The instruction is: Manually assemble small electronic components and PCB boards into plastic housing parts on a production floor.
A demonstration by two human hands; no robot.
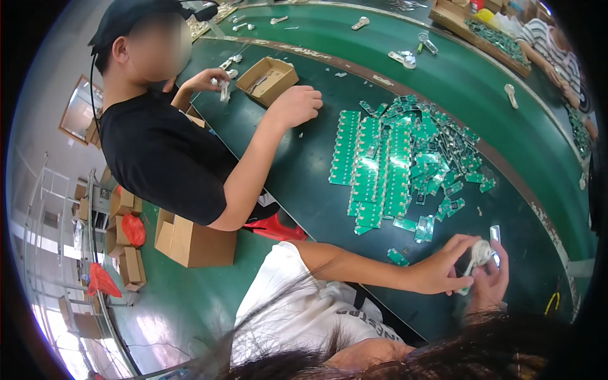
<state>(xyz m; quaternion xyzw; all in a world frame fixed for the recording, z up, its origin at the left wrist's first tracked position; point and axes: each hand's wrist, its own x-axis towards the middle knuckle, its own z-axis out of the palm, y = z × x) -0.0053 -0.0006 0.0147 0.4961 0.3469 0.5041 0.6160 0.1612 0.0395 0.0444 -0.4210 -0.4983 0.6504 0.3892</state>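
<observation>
Between my two hands is a small white plastic device (480,252) with a round head and a narrow stem. My left hand (437,269) reaches across from the left and pinches its lower end, where a bit of green shows. From the near side, my right hand (493,282) closes its fingers around the other side of the device. Beside the right fingers a shiny, silvery strip (495,234) sticks up; whether it belongs to the device I cannot tell. Nearest to my left wrist lies a small green circuit board (398,256) on the dark table.
Green circuit board panels (367,171) and a heap of loose boards (443,149) cover the table's middle. Yellow-handled pliers (553,303) lie at right. A co-worker (168,142) works at left beside a cardboard box (269,81). Beyond, white devices (403,59) lie on a green belt (316,28).
</observation>
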